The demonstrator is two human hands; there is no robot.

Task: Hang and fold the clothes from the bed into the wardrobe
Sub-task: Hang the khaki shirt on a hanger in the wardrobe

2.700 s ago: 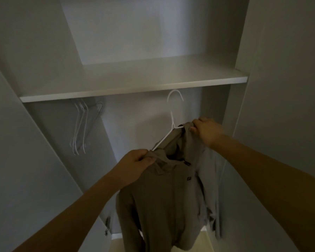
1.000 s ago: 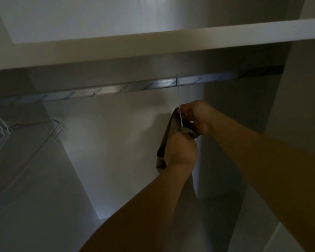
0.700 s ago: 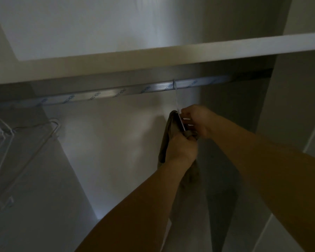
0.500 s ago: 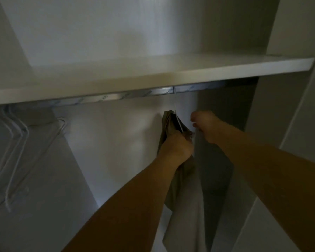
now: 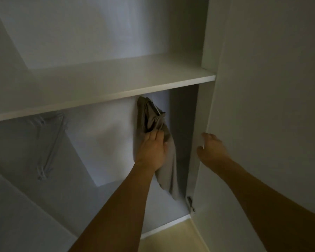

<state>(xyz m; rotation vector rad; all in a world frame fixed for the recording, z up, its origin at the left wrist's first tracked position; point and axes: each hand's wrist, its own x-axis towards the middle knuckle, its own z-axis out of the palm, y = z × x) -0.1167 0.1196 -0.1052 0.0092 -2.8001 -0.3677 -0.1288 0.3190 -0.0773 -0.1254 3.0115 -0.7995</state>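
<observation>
Dim white wardrobe [image 5: 204, 42], bare shelf [image 5: 102, 84]

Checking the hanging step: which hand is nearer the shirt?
Left. The left hand rests on the hanging shirt; the right hand is off to its right, at the wardrobe panel's edge.

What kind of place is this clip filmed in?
Most likely inside a built-in wardrobe at home: a white shelf spans it, a grey garment hangs beneath, and empty hangers hang at left.
</observation>
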